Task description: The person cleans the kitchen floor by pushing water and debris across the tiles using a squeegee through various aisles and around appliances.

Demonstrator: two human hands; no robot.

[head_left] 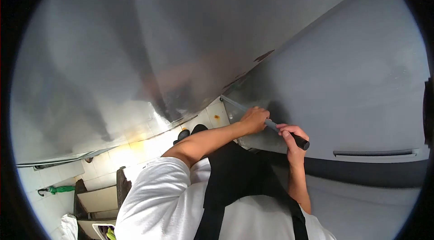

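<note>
A long grey pole with a black end grip slants from the upper left down to the right. My left hand is closed round its middle part, knuckles up. Lower right, my right hand holds the pole beside the black grip, with the fingers on top and partly hidden. The far end of the pole reaches the floor corner between two grey metal surfaces; what is fixed to that end cannot be made out.
A large shiny metal surface fills the upper left. On the right stands a grey panel with a slot-like handle. Floor tiles show below, with a wooden rack and a green item at lower left.
</note>
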